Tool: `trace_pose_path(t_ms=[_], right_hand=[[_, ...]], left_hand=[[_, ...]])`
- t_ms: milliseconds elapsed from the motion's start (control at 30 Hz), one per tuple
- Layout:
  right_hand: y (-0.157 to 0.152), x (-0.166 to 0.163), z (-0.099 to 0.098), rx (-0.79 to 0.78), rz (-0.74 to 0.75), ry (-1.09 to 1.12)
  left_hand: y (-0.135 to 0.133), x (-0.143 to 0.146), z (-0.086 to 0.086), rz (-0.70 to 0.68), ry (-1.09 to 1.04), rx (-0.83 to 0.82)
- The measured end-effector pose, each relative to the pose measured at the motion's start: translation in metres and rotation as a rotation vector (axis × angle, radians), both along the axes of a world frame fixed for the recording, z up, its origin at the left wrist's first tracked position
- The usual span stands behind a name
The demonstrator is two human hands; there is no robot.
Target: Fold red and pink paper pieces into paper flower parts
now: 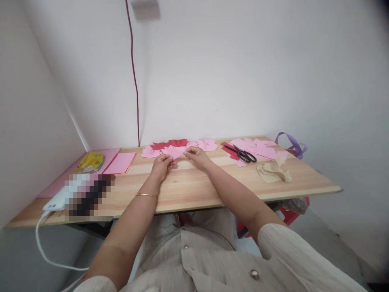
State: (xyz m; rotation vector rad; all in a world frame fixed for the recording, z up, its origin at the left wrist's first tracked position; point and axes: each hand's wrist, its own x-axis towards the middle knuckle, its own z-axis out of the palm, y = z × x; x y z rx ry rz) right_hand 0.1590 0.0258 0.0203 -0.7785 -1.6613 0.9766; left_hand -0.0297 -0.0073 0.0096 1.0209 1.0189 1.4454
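My left hand and my right hand are both pinched on a pink folded paper piece at the middle of the wooden table. The left fingers grip its near left corner, the right fingers its right edge. Behind it lies a row of pink paper cut-outs and red paper cut-outs along the wall. A thin gold bangle sits on my left wrist.
Black scissors lie on pink paper scraps at the right. A crumpled beige cloth lies near them. Pink card sheets and a yellow packet are at the left. A white device with a cable sits at the front left edge.
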Motion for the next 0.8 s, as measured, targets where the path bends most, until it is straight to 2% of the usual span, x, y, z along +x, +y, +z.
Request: trace_pose_path(t_ms=[100,200,267,400,467,600,800], right_hand=[[0.002,0.005,0.001,-0.035,-0.028,-0.037],[0.005,0.010,0.004,-0.044,-0.101,-0.024],[0.004,0.009,0.005,-0.029,-0.081,-0.014],[-0.005,-0.001,0.003,-0.109,0.099,-0.016],[-0.009,-0.007,0.001,-0.135,0.140,-0.025],[-0.011,-0.013,-0.004,-0.126,0.100,0.016],[-0.008,-0.013,-0.005,-0.229,0.089,0.044]], left_hand=[[0.001,-0.002,0.002,0.080,0.010,0.004],[0.000,0.000,0.002,0.106,0.118,0.027],[-0.002,0.003,0.002,0.063,0.213,0.053],[-0.008,0.009,0.002,-0.061,0.377,0.083],[-0.010,0.011,0.003,-0.095,0.461,0.104],[-0.012,0.011,0.006,-0.107,0.591,0.164],[-0.010,0.009,0.006,-0.108,0.691,0.229]])
